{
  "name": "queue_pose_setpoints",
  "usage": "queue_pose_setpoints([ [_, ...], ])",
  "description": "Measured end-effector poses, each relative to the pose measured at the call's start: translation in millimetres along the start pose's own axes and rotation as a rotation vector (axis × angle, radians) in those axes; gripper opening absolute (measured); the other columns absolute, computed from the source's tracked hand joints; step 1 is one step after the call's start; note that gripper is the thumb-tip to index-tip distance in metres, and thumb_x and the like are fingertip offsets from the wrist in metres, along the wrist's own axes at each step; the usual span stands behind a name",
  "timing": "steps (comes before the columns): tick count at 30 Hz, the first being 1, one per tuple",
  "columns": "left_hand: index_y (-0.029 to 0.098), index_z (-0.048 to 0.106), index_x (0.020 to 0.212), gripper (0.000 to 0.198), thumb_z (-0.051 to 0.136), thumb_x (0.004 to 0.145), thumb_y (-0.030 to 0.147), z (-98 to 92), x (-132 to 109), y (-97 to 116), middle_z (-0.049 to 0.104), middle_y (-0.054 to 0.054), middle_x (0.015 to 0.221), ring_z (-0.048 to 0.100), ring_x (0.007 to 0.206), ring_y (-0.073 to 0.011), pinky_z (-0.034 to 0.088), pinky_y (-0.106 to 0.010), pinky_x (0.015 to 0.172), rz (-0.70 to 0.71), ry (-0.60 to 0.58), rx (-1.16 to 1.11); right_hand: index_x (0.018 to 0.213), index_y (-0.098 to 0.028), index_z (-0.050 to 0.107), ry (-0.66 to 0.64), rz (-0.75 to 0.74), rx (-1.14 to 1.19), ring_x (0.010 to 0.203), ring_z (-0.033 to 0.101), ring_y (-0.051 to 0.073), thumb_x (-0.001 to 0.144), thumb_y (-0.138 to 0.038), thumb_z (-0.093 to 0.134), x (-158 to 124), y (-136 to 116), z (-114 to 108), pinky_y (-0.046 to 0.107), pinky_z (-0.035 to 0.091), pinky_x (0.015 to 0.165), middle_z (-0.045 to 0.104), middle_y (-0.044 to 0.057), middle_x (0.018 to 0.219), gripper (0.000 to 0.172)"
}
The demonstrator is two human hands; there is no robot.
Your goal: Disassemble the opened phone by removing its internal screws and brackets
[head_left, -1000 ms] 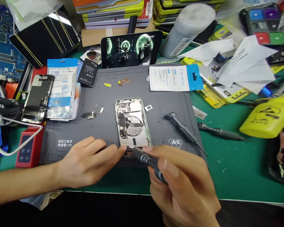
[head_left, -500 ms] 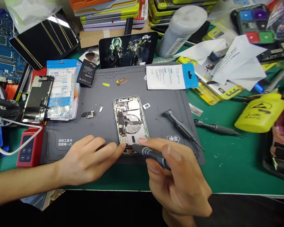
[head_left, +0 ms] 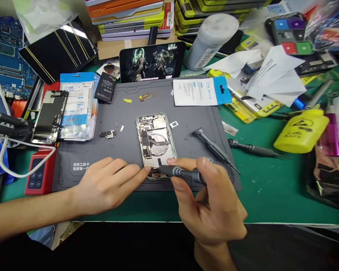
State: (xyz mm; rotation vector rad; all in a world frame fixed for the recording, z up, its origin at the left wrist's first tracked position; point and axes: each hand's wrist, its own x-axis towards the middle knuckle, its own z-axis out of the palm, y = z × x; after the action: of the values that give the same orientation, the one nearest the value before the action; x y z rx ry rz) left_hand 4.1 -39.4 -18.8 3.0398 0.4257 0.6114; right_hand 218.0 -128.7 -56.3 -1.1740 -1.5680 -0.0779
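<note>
An opened smartphone lies on the dark grey mat, its inner boards and a round coil exposed. My left hand is closed, fingers curled, with a fingertip pressed at the phone's lower left corner; its thumb is hidden. My right hand grips a dark grey screwdriver between thumb and fingers. The screwdriver is tilted low, and its front end is over the bottom of the phone; the exact tip is too small to make out. A small white SIM tray lies beside the phone's right edge.
Two more screwdrivers, one on the mat and one on the green table, lie right. Left are a removed phone screen, a battery and a red device with a white cable. A propped phone and yellow bottle stand beyond.
The view has shifted slightly. My right hand and the screwdriver sit a little higher and lean flatter over the phone's bottom end. My left hand keeps its place at the corner.
</note>
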Motion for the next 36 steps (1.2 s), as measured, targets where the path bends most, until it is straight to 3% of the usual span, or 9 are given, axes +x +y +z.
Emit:
queue_pose_setpoints([
  [7,0.013,0.070,0.126,0.020,0.063,0.107,0.014,0.9,0,0,0.083,-0.001,0.102,0.071,0.077,-0.0146,0.052,-0.030,0.067,-0.038,0.051,-0.046,0.162,-0.017,0.050,0.003,0.003,-0.025,0.099,0.081,0.023,0.091,0.004,0.073,-3,3,1,0.036,0.071,0.082,0.082,0.012,0.115,0.078],
  [12,0.018,0.070,0.118,0.012,0.061,0.110,0.020,-3.5,3,-2,0.083,-0.003,0.105,0.078,0.088,-0.0131,0.058,-0.025,0.077,-0.161,0.056,-0.413,0.165,-0.023,0.046,-0.005,0.035,-0.053,0.097,0.082,0.023,0.091,0.000,0.075,-5,2,2,0.038,0.072,0.080,0.082,0.009,0.115,0.083],
  [16,0.018,0.069,0.111,0.020,0.051,0.115,0.026,-6.9,2,-1,0.081,-0.002,0.095,0.076,0.082,-0.0109,0.056,-0.021,0.073,-0.197,-0.016,-0.773,0.167,-0.021,0.042,-0.031,0.049,-0.026,0.100,0.082,0.024,0.087,0.005,0.074,-4,1,3,0.039,0.073,0.078,0.080,0.011,0.119,0.090],
  [20,0.019,0.067,0.105,0.029,0.044,0.117,0.032,-10.1,3,-1,0.072,0.005,0.072,0.065,0.061,-0.0073,0.050,-0.017,0.063,-0.484,-0.183,-0.978,0.167,-0.021,0.039,-0.049,0.080,0.005,0.098,0.082,0.023,0.089,0.003,0.072,-1,0,3,0.036,0.073,0.077,0.081,0.011,0.119,0.088],
  [23,0.019,0.066,0.100,0.035,0.043,0.117,0.039,-12.4,5,-1,0.068,0.006,0.066,0.061,0.057,-0.0079,0.045,-0.017,0.057,-0.637,-0.243,-1.037,0.164,-0.019,0.046,0.070,0.056,-0.008,0.092,0.081,0.021,0.088,0.005,0.072,0,-1,1,0.035,0.073,0.075,0.080,0.008,0.109,0.084],
  [26,0.019,0.066,0.093,0.037,0.045,0.116,0.039,-12.9,7,-1,0.068,0.004,0.068,0.062,0.060,-0.0082,0.046,-0.018,0.060,-0.636,-0.262,-1.047,0.164,-0.017,0.046,0.178,0.046,0.020,0.089,0.081,0.020,0.085,0.009,0.070,1,0,0,0.033,0.072,0.073,0.077,0.008,0.108,0.087],
  [30,0.018,0.068,0.085,0.034,0.056,0.112,0.034,-10.8,8,-1,0.071,0.004,0.071,0.065,0.063,-0.0073,0.046,-0.016,0.062,-0.614,-0.257,-1.032,0.166,-0.017,0.043,0.164,0.067,0.034,0.083,0.080,0.020,0.084,0.010,0.071,1,-1,0,0.034,0.071,0.065,0.076,0.007,0.107,0.090],
  [33,0.018,0.076,0.088,0.027,0.065,0.108,0.033,-9.0,7,-1,0.077,0.000,0.082,0.070,0.073,-0.0098,0.051,-0.018,0.068,-0.572,-0.221,-1.039,0.166,-0.017,0.042,0.165,0.025,0.021,0.076,0.079,0.019,0.084,0.006,0.075,2,-1,0,0.033,0.070,0.060,0.077,0.007,0.107,0.091],
  [36,0.019,0.082,0.099,0.015,0.073,0.104,0.030,-7.4,7,-2,0.082,-0.003,0.095,0.077,0.085,-0.0133,0.058,-0.021,0.078,-0.530,-0.168,-1.083,0.166,-0.017,0.041,0.133,0.028,0.036,0.076,0.079,0.019,0.083,0.005,0.077,2,-1,-2,0.034,0.071,0.063,0.078,0.008,0.109,0.094],
])
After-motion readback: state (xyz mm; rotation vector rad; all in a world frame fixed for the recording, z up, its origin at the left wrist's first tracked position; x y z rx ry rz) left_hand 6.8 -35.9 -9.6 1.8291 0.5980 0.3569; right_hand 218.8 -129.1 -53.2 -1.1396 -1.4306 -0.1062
